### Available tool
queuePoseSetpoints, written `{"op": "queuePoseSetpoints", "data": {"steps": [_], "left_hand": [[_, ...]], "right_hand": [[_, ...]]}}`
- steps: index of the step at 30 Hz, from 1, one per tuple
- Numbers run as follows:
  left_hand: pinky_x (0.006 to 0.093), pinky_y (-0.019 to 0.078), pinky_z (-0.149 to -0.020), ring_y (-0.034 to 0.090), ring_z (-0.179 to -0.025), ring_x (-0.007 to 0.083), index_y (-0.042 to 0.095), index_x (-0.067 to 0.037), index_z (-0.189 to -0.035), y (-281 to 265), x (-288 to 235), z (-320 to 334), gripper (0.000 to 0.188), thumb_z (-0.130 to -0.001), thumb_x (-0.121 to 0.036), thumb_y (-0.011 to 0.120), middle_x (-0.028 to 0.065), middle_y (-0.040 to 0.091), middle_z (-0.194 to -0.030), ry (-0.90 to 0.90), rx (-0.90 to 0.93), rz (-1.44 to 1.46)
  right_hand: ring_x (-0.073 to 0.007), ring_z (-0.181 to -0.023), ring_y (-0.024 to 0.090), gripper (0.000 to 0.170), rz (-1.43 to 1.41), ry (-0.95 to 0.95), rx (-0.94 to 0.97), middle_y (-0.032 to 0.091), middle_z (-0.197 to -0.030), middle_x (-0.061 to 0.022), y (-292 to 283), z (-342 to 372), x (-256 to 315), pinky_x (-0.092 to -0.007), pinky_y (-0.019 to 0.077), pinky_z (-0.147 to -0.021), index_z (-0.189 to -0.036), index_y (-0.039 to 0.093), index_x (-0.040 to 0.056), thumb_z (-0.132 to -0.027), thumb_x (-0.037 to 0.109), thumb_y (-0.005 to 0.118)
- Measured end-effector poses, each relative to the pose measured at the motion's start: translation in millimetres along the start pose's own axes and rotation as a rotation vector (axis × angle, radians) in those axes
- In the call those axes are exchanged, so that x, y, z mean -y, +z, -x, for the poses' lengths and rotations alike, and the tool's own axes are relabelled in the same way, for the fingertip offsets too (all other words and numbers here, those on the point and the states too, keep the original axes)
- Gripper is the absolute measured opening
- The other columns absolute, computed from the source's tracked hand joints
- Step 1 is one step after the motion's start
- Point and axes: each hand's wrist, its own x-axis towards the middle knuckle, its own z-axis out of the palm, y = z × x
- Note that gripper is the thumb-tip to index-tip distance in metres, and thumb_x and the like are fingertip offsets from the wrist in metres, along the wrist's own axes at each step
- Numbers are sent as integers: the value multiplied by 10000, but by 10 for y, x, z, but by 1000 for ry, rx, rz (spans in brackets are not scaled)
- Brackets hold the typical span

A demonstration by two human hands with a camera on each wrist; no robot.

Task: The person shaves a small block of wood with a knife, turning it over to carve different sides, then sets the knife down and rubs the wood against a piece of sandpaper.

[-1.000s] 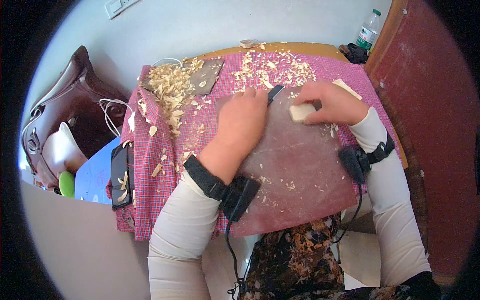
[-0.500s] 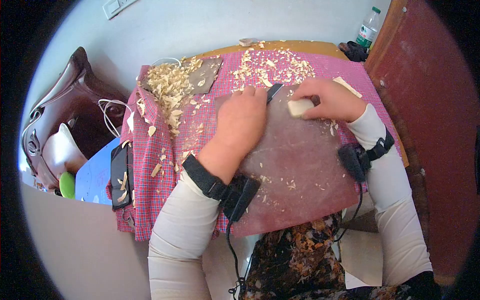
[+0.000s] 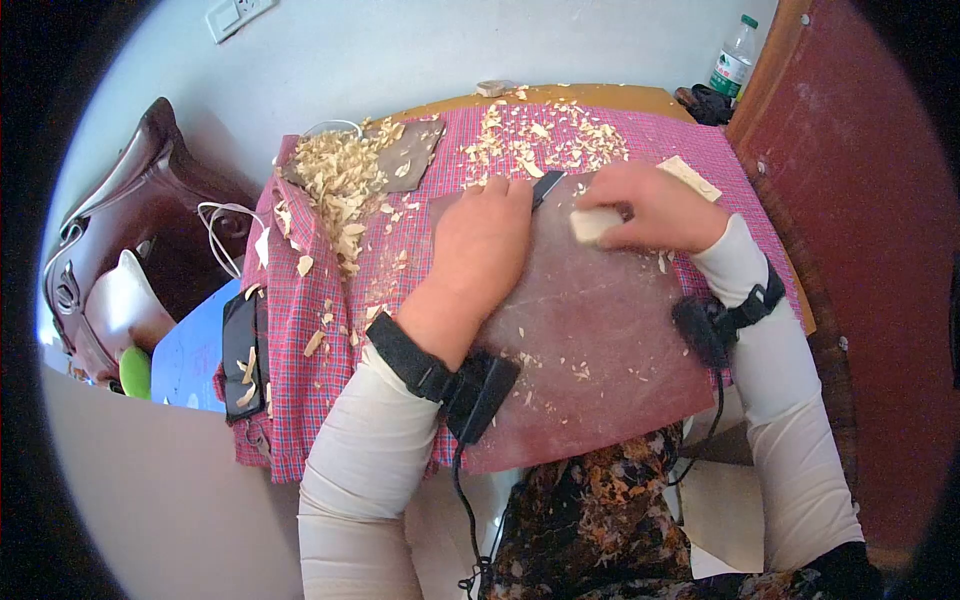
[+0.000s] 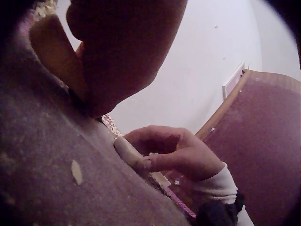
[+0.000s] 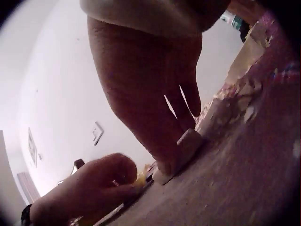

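A pale block point(image 3: 592, 226) sits pinched between thumb and fingers of the right hand point(image 3: 660, 205), against the dull red sheet point(image 3: 600, 320) beneath it, with a dark flat tool point(image 3: 548, 188) to that hand's left, beside the left hand point(image 3: 480, 235), whose fingers are too hidden to tell their grip, and shavings point(image 3: 545, 140) beyond both.

A low passage exists across the near half of the brown sheet point(image 3: 610, 310), over thin flakes point(image 3: 527, 361). A black wrist device point(image 3: 480, 395) overhangs the sheet's near-left part. Farther up the sheet, the left hand point(image 3: 485, 240) and the right hand point(image 3: 655, 208) with its pale block point(image 3: 596, 226) obstruct; the dark tool point(image 3: 547, 189) occupies the gap between them. Right of the sheet, an upright red panel point(image 3: 860, 230) limits travel.
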Motion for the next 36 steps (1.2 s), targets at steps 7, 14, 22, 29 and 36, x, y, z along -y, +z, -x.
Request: {"op": "queuePoseSetpoints", "data": {"steps": [7, 14, 22, 29, 36], "left_hand": [[466, 486, -758, 591, -885, 369, 544, -18, -970, -15, -10, 7, 212, -787, -118, 585, 185, 591, -937, 2, -2, -8], [467, 488, -754, 592, -878, 373, 543, -16, -977, 17, -6, 19, 219, -788, -119, 585, 186, 590, -930, 4, -20, -4], [469, 487, -755, 591, -876, 376, 543, -15, -980, -3, 1, -4, 223, -786, -115, 586, 189, 592, -935, 2, 4, -1], [469, 486, -751, 591, -874, 376, 543, -15, -979, -8, -13, 6, 221, -788, -119, 589, 189, 593, -935, -4, -2, 4], [467, 491, -751, 595, -884, 366, 542, -29, -997, 0, -25, 13, 239, -794, -141, 599, 181, 592, -956, -30, -6, -23]], "right_hand": [[-313, -896, 594, 342, -13, 89, -57, 622, -912, -131, -8, 1, -234, -382, 474, -795, -976, 658, 60, -673, 213, 700], [-285, -911, 569, 336, -111, -31, 29, 608, -964, -119, 62, -59, -88, -364, 456, -808, -1000, 633, 41, -686, 147, 693], [-313, -903, 597, 313, 5, 7, -85, 634, -921, -130, 103, -85, -10, -407, 475, -785, -967, 674, 84, -681, 211, 690], [-323, -903, 596, 294, 106, 179, -150, 642, -928, -135, 128, -66, -320, -416, 477, -770, -953, 679, 88, -700, 237, 667], [-328, -888, 597, 287, 142, 206, -159, 634, -908, -142, 121, -99, -317, -421, 477, -765, -932, 686, 92, -704, 267, 677]]}}
